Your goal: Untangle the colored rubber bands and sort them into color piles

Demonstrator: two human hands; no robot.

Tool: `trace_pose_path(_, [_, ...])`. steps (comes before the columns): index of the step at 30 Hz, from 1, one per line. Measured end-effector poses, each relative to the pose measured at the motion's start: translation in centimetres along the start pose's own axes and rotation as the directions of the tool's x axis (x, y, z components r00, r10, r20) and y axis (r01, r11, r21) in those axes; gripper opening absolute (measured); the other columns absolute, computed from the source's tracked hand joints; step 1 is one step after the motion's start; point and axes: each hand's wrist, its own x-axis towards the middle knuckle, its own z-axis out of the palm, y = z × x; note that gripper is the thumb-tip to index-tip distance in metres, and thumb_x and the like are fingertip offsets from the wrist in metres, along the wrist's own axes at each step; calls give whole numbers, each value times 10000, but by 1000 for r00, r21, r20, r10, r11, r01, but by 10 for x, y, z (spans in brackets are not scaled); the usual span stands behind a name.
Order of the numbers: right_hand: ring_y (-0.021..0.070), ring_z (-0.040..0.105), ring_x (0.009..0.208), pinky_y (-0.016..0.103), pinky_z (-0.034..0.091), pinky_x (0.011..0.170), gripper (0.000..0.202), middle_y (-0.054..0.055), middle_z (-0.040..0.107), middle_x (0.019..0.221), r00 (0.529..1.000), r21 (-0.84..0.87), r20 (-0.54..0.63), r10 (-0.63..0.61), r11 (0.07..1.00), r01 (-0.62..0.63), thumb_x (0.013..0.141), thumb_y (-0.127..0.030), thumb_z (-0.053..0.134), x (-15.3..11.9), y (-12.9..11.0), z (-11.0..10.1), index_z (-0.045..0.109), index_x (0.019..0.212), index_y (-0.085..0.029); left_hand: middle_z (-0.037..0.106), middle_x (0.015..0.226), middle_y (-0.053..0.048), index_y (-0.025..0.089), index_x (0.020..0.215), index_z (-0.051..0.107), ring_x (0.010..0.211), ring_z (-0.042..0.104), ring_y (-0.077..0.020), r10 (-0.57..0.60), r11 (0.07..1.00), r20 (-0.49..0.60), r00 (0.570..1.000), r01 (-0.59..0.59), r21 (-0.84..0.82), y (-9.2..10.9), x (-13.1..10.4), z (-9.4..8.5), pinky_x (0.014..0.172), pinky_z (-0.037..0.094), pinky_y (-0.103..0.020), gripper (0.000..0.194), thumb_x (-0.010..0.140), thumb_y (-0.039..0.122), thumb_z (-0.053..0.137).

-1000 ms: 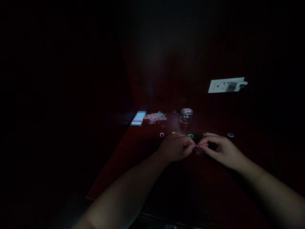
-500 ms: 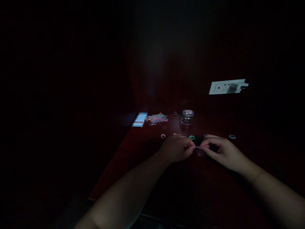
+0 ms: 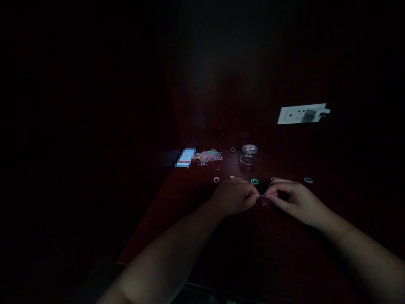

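Head view: left hand [image 3: 234, 196] and right hand [image 3: 294, 201], fingertips closed in a pinch, hold 1 thin pale band [image 3: 262, 195] between them over the bench [image 3: 183, 190]; green bands [image 3: 255, 182] lie just beyond, a clear jar [image 3: 249, 159] farther.

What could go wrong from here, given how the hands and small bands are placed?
The thin pale strip, probably a band, pinched between the left hand and right hand could slip or snap. The green bands lie just beyond the hands and might get brushed aside. In this dim light, a dropped band could get lost on the dark table.
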Motion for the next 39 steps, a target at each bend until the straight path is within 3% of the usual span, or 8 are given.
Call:
trace_pose_path(18, [177, 582, 695, 321, 450, 677, 218, 33, 606, 735, 999, -20, 35, 10, 1000, -9, 917, -352, 596, -1, 3, -1, 703, 802, -199, 702, 823, 24, 222, 868, 695, 771, 626, -126, 31, 999, -20, 999, -32, -21, -3, -1, -1, 779, 477, -277, 110, 867, 281, 602])
trace_pose_path(26, [169, 583, 663, 302, 451, 628, 243, 34, 605, 724, 1000, -8, 2, 9, 1000, -9, 923, -352, 583, -1, 1, -4, 699, 777, -198, 708, 802, 31, 216, 838, 684, 755, 627, -113, -29, 1000, -72, 997, 28, -14, -1, -3, -9, 764, 480, -260, 63, 833, 253, 633])
trace_pose_path(31, [173, 575, 670, 309, 442, 644, 226, 30, 596, 712, 1000, -25, 12, -18, 1000, 18, 913, -346, 598, -1, 0, -2, 689, 768, -198, 732, 857, 40, 221, 931, 684, 774, 635, -120, -35, 997, -63, 997, 30, -70, 2, -3, -7, 779, 482, -277, 179, 811, 353, 706])
trace_pose_path(39, [173, 577, 682, 313, 447, 667, 204, 27, 602, 718, 1000, -19, 19, -21, 1000, 21, 910, -342, 608, -1, 2, -1, 692, 788, -201, 709, 820, 22, 223, 851, 682, 767, 629, -128, -5, 1000, -29, 1000, 4, -26, 2, -2, -7, 756, 476, -278, 98, 870, 265, 596])
